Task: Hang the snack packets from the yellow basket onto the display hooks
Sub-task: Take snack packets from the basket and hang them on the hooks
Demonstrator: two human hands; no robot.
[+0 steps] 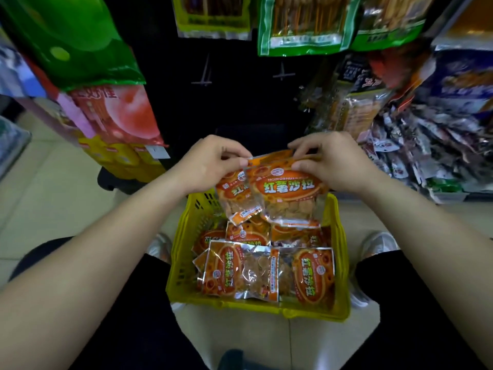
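Nearest to me, between my knees in black trousers [138, 316], the yellow basket [293, 313] sits on the pale tiled floor [53, 188], a rectangular plastic crate with slotted walls and a thick rim. Inside lie the snack packets [266, 271], flat and crinkly, glossy orange with silver foil edges and a clear window showing golden chips; they overlap at loose angles and cover the basket's bottom. A grey shoe [378, 244] shows just beside the basket's right wall. Above the basket's far end both my hands are up with two more of the same packets: my left grip [210, 162] pinches the top corner of the rear packet [237, 201], and my right grip [330, 161] is clenched on the top strip of the front packet [289, 198] — thumb below, fingers curled over. The two hang down overlapping, their lower edges just over the packets in the basket. Beyond my knuckles stands a dark panel [240, 102] with two thin metal display hooks [203, 76] jutting out, both bare. Higher up, green-bordered bags of stick snacks [304, 25] hang in a row. To the left a big shiny green bag [74, 41] and a pink peach-printed pack [125, 113] crowd the edge; to the right a heap of small dark sachets [426, 150] spills along a shelf.
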